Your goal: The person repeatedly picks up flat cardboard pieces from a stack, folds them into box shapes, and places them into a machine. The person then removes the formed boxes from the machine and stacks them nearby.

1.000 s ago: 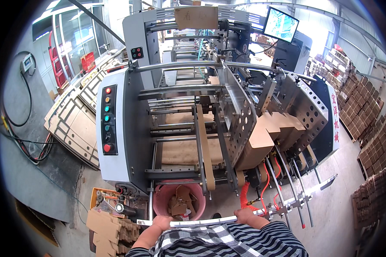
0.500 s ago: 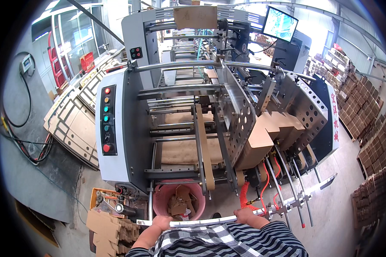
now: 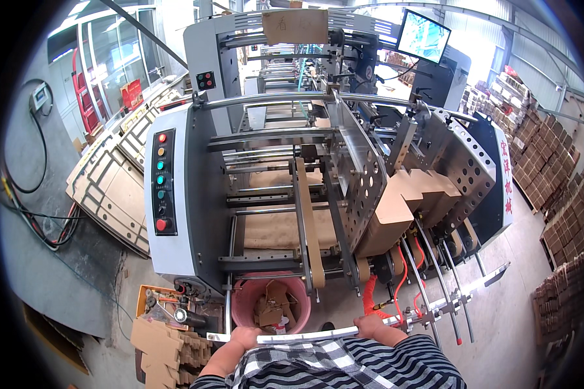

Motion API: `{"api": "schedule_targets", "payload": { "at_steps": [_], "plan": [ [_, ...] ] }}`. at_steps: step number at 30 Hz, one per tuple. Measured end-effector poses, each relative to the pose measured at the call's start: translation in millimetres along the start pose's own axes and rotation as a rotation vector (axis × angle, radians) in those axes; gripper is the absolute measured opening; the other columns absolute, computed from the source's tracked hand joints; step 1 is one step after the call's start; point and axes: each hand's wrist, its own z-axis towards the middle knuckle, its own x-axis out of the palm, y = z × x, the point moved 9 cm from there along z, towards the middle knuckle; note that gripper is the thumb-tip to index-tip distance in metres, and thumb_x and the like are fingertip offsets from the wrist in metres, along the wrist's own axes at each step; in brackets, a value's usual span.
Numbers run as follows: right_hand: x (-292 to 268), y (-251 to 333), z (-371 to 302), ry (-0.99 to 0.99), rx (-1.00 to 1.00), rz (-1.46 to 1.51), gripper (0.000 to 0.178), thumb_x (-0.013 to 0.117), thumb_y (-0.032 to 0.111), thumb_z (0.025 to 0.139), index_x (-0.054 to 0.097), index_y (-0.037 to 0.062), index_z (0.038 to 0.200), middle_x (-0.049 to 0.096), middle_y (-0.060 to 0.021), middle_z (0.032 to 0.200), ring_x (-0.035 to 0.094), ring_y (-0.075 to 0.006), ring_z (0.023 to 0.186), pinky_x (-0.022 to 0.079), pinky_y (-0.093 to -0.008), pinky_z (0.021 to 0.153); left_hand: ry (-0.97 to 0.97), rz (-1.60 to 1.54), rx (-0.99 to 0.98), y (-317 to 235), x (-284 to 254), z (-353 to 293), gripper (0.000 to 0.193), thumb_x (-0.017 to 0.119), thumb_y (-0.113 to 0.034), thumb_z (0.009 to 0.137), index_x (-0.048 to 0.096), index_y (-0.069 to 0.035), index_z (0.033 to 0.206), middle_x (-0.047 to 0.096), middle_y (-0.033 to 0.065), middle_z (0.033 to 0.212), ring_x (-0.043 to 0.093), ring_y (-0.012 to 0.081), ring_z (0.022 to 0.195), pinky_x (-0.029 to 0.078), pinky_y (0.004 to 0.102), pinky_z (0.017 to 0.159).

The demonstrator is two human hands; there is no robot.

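My left hand (image 3: 245, 337) is closed over the left part of a pale metal rail (image 3: 292, 338) running across the front of a large machine (image 3: 201, 168). On the same rail, farther right, rests my right hand (image 3: 371, 327), its fingers curled round the bar near red coiled air hoses (image 3: 369, 298). Part of the fingers of both hands is hidden. Ahead of my right hand, a stack of brown die-cut cardboard blanks (image 3: 386, 223) leans between perforated metal side plates (image 3: 370, 178). Left of it runs a tan belt (image 3: 310, 227).
A pink bin (image 3: 242, 311) with cardboard scraps stands below the machine. To its left are an orange toolbox (image 3: 143, 299) and a pile of cut cardboard (image 3: 159, 347). A button panel (image 3: 162, 181) faces me on the machine's left; pallets of stacked cardboard (image 3: 542, 152) line the right.
Both hands stay in place on the rail. Far down the machine, brown pieces among the bars have shifted; the front stack looks the same.
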Motion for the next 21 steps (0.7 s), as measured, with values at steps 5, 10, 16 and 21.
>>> {"api": "schedule_targets", "payload": {
  "at_steps": [5,10,16,21],
  "plan": [
    [-1.4,0.5,-0.5,-0.001,0.009,0.001,0.044,0.063,0.042,0.07,0.06,0.0105,0.102,0.064,-0.0098,0.099,0.063,-0.0292,0.092,0.051,-0.0416,0.077,0.001,-0.011,-0.002,0.6,1.8,0.7,0.048,0.06,-0.051,0.074,0.063,-0.015,0.105,0.066,0.0092,0.103,0.063,0.0268,0.096,0.05,0.0398,0.081],
    [-2.2,1.2,-1.1,0.002,0.003,0.006,0.043,0.063,0.041,0.071,0.06,0.0103,0.101,0.064,-0.0108,0.099,0.062,-0.0299,0.091,0.05,-0.042,0.077,0.031,-0.025,-0.013,0.8,1.5,0.9,0.046,0.06,-0.049,0.075,0.063,-0.016,0.107,0.065,0.0094,0.104,0.062,0.027,0.097,0.049,0.0404,0.082],
    [-1.3,0.7,-0.1,-0.014,-0.005,0.008,0.044,0.063,0.042,0.071,0.06,0.0097,0.1,0.064,-0.0112,0.097,0.063,-0.0304,0.091,0.051,-0.0421,0.077,0.059,-0.025,-0.031,3.5,7.1,3.2,0.045,0.059,-0.048,0.076,0.063,-0.016,0.107,0.065,0.0094,0.104,0.062,0.0268,0.098,0.049,0.0404,0.082],
    [-0.4,0.7,1.6,-0.007,-0.009,0.004,0.044,0.063,0.042,0.071,0.06,0.0094,0.1,0.064,-0.0111,0.098,0.063,-0.0303,0.09,0.051,-0.042,0.076,0.023,-0.039,-0.018,8.2,14.8,6.7,0.044,0.06,-0.047,0.075,0.063,-0.016,0.105,0.065,0.009,0.105,0.062,0.0262,0.097,0.049,0.0401,0.081]
  ]
}}
